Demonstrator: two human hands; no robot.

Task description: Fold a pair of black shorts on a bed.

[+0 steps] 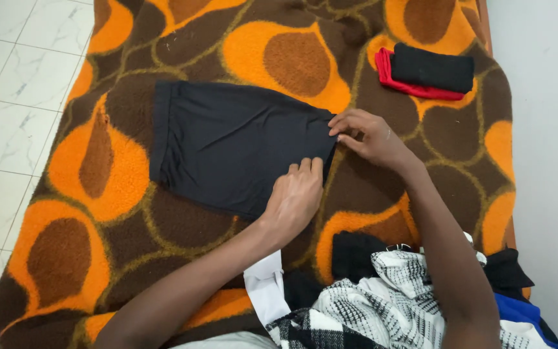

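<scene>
Head view looks down at a bed with a brown and orange blanket [117,174]. A black cloth [227,145] lies flat on it, near the middle. Its long side runs left to right, and its hemmed end points left toward the floor.

The left hand [297,197] lies flat on the near right corner of the black cloth, with its grip pressed together and fingers straight. The right hand [372,137] is at the far right corner, and its grip pinches the cloth edge between thumb and fingers.

A folded black and red cloth [429,72] sits well apart, up near the wall [544,129]. A pile of clothes [389,297], black-and-white checked with some blue and white, lies close to the person, under both arms.

White floor tiles [8,97] show past the left edge of the bed. Bare blanket lies all around the black cloth.
</scene>
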